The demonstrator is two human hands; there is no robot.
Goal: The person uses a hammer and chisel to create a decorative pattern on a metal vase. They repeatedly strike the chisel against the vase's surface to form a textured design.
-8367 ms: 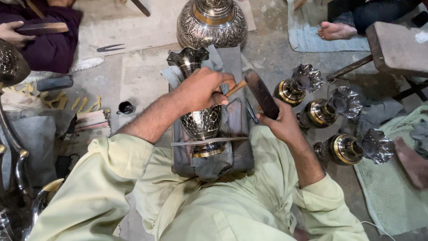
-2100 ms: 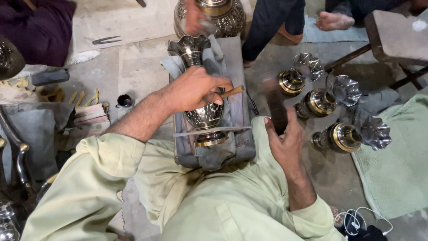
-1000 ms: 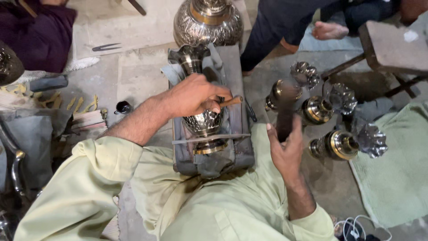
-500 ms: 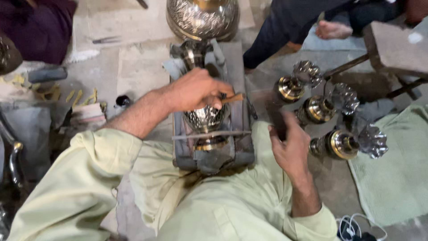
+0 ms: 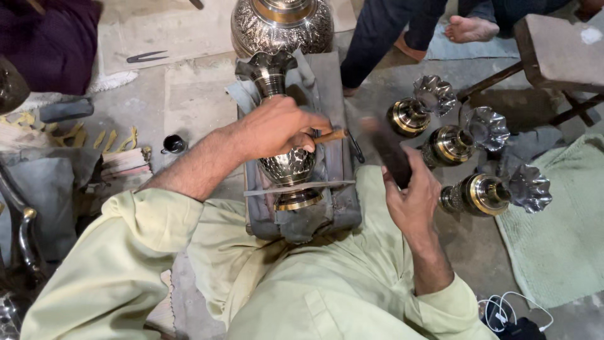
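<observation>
**Inspector A:** Position of the workpiece?

**Inspector B:** An engraved metal vase (image 5: 286,160) lies on its side on a grey padded block (image 5: 327,208) in front of the seated person, its fluted mouth pointing away, its brass foot toward the lap. A thin strap (image 5: 299,187) crosses the lower body of the vase.

**Inspector A:** Left hand?

**Inspector B:** The left hand (image 5: 277,126) rests on top of the vase, fingers curled shut around a small wooden-handled tool (image 5: 330,135). The handle end projects to the right of the fist; the working tip is hidden under the fingers.

**Inspector A:** Right hand?

**Inspector B:** The right hand (image 5: 412,195) is raised beside the block, closed around the lower end of a dark striking bar (image 5: 387,151). The bar is blurred and its upper end stands near the tool handle; contact cannot be confirmed.

**Inspector A:** Surroundings?

**Inspector B:** Three similar vases (image 5: 469,141) lie on the floor to the right, near a green mat (image 5: 560,233). A large engraved pot (image 5: 283,22) stands just beyond the block. Another person's bare foot (image 5: 472,28) shows at the top edge, by a wooden stool (image 5: 557,50)
</observation>
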